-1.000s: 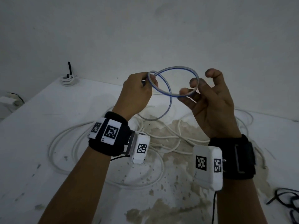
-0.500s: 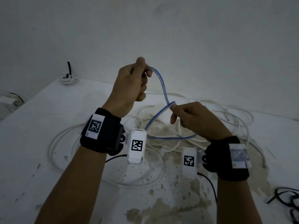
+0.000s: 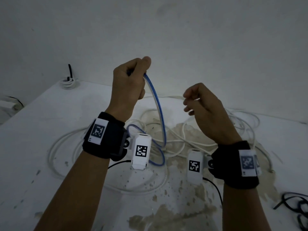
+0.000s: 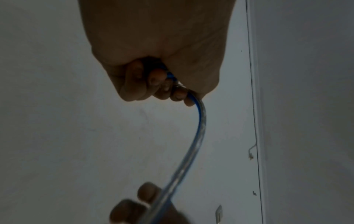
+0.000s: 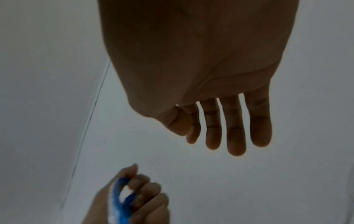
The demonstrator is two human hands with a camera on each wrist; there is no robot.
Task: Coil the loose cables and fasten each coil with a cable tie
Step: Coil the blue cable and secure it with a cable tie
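My left hand is raised above the table and grips one end of a blue cable in a fist. The cable arcs down from the fist and ends in a loose loop beside my left wrist. In the left wrist view my fingers curl round the blue cable. My right hand hovers to the right of the cable, apart from it. Its fingers are straight and hold nothing. Loose white cables lie in wide tangled loops on the table under both hands.
The white table is stained and flaking in the middle and front. A small white coil, bound with a black tie, sits at the far left corner by the wall. A black cable lies at the right front edge.
My right hand has let go of the blue cable and lifted away to the right. The blue loop has dropped and now hangs from my left hand alone.
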